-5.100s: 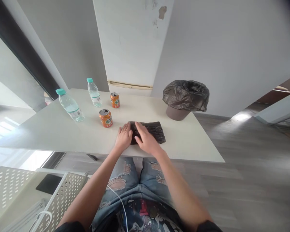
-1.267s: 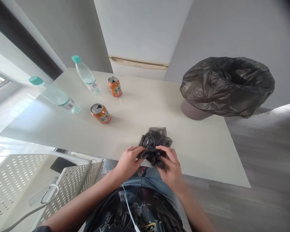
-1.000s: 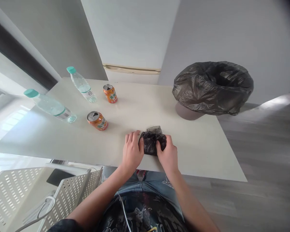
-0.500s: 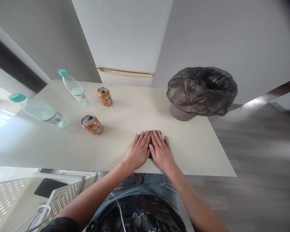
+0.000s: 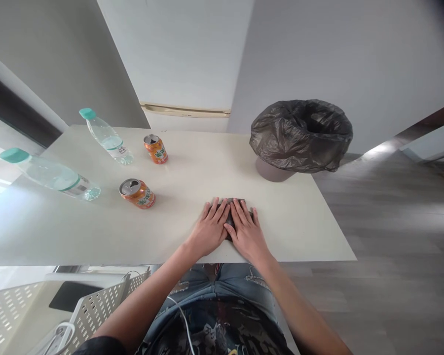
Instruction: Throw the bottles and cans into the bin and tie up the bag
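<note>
My left hand (image 5: pixel 209 229) and my right hand (image 5: pixel 247 231) lie flat, side by side, near the front edge of the white table (image 5: pixel 185 182). Their fingers are stretched out and pressed down on a dark, flat, folded thing (image 5: pixel 230 220). Both hands cover most of it; only its middle and bits of its edges show, so I cannot tell its kind. The right thumb reaches across the middle, close to the left hand. To the left of my hands, an orange drink can (image 5: pixel 137 193) stands opened.
Behind that can stands a second orange can (image 5: pixel 156 149). Two clear bottles with teal caps, one nearer (image 5: pixel 55 173) and one farther (image 5: pixel 109 138), stand at the left. A bin lined with a black bag (image 5: pixel 299 138) stands at the back right. A perforated basket (image 5: pixel 99 310) is below, left.
My view has turned slightly, so the cans, bottles and bin appear shifted. Both hands stay pressed on the dark folded thing, with barely any movement.
</note>
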A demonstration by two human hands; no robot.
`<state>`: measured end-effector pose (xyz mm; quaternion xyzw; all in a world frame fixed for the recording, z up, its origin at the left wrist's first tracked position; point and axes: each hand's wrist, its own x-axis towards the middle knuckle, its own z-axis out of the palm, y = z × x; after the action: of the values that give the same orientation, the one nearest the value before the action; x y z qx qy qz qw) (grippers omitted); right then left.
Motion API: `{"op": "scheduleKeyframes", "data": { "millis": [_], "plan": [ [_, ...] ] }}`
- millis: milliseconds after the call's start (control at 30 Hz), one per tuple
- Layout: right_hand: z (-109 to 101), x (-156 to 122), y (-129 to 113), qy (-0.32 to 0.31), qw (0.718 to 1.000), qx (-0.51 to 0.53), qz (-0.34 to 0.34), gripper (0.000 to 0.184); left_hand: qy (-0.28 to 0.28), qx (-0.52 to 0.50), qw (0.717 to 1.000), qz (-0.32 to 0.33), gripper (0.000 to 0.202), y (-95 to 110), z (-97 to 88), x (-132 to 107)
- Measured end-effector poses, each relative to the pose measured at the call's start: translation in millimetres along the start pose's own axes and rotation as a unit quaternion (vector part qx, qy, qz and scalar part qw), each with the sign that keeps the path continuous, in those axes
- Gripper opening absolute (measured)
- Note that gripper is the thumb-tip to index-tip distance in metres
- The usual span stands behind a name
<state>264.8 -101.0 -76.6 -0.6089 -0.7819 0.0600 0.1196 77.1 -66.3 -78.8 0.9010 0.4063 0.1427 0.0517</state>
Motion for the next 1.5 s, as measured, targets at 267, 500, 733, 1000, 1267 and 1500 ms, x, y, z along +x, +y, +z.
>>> {"op": "scheduleKeyframes", "data": {
  "millis": [267,500,733,1000,1267,1500],
  "plan": [
    [-42,-71,-13,0.009,1.0,0.007,-0.013,0.036,-0.013,-0.079,0.997,-0.008,0.073,36,-23.4,-51],
    [-58,-82,9,-0.038,0.976,0.019,-0.212,0.058,0.035,-0.11,0.992,0.047,0.063,31,-8.1,-80],
    [-13,-51,8,0.087,0.962,0.252,-0.065,0.033,0.091,-0.265,0.953,-0.113,0.026,27,-17.3,-59],
    [-24,-17,-13,0.178,0.971,0.16,-0.018,0.041,0.131,-0.139,0.974,-0.12,0.045,23,-7.4,-30],
    [-7,-8,-20,-0.023,0.984,0.024,-0.177,0.058,0.108,-0.135,0.965,-0.199,0.049,16,-5.8,-40],
    [-13,-5,-27,-0.051,0.975,0.033,-0.215,0.066,0.152,-0.198,0.951,-0.181,0.022,-30,-21.4,-51]
  ]
}}
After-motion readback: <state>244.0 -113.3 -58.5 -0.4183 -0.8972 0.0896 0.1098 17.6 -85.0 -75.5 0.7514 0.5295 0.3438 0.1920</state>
